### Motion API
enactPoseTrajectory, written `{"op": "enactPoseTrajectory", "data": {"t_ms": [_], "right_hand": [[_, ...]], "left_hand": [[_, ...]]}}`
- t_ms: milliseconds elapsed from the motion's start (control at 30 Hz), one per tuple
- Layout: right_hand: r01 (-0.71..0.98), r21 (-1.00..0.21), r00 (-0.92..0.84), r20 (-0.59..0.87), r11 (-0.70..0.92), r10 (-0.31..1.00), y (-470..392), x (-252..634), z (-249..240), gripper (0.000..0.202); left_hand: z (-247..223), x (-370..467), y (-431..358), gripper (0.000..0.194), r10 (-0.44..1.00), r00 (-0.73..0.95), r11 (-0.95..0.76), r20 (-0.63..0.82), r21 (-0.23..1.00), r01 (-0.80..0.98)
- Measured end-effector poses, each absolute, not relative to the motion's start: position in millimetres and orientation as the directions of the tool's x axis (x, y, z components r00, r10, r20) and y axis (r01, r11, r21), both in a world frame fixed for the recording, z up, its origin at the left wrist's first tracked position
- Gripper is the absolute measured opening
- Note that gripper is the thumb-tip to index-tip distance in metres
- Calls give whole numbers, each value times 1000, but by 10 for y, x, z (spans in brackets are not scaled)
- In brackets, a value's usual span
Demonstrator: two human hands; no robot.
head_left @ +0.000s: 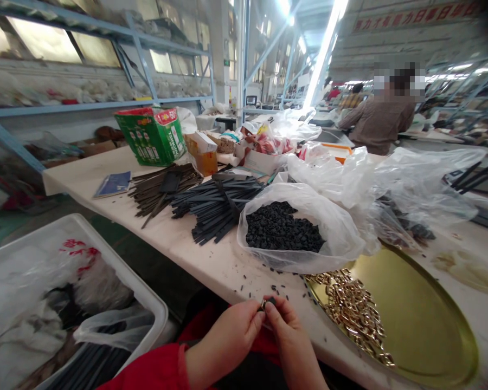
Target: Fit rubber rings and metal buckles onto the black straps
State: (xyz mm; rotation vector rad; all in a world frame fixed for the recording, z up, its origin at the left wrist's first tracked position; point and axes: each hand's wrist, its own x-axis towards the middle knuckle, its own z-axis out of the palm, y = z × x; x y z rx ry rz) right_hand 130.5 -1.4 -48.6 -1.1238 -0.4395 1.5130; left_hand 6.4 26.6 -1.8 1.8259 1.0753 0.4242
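Near the table's front edge, my left hand (236,329) pinches a small gold-coloured metal buckle (262,305) between thumb and fingertips. My right hand (287,327) is closed right beside it, gripping a small black piece (271,300) against the buckle. Fingertips cover most of both parts, so how they fit together is hidden. Beyond the hands lies an open clear plastic bag (341,246) full of small black pieces (282,227). To the right, a heap of gold-coloured metal buckles (353,309) rests on a round gold tray (427,314).
Bundles of dark strips (211,203) and brown strips (158,187) lie left of the bag. Behind them stand a green carton (150,138) and more plastic bags (333,173). A white bin (158,309) is at my lower left. Another person (382,122) is at the far right.
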Motion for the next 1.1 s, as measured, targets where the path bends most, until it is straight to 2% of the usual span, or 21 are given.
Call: {"op": "enactPoseTrajectory", "data": {"t_ms": [133, 200, 400, 667, 767, 933, 1000, 1100], "right_hand": [[-376, -896, 221, -335, -237, 916, 13, 1404, -409, 32], [-332, -915, 255, -321, -229, 912, 36, 1441, -340, 34], [-501, -796, 97, -442, -340, 892, 17, 1378, -392, 40], [-529, -768, 6, -428, -360, 904, -54, 1402, -456, 30], [-494, -795, -9, -401, -352, 916, -56, 1396, -455, 31], [-281, -923, 74, -292, -261, 953, -104, 1374, -474, 31], [-106, -979, 138, -188, -175, 972, -119, 1382, -468, 28], [103, -990, 180, -80, -99, 980, -108, 1405, -464, 25]], "left_hand": [[16, 9, 272, 22, 810, 534, -121, -243, 822, 557], [32, -7, 275, 22, 807, 522, -72, -276, 831, 551], [-55, -9, 286, 18, 809, 525, 75, -266, 931, 358], [-82, -4, 296, 26, 766, 525, 232, -371, 921, 312], [-66, 7, 292, 24, 766, 518, 267, -380, 922, 282], [-44, 33, 255, 12, 782, 453, 308, -429, 897, 317], [-53, 33, 234, 11, 828, 403, 255, -391, 901, 351], [-102, 11, 221, 15, 872, 379, 161, -310, 913, 375]]}}
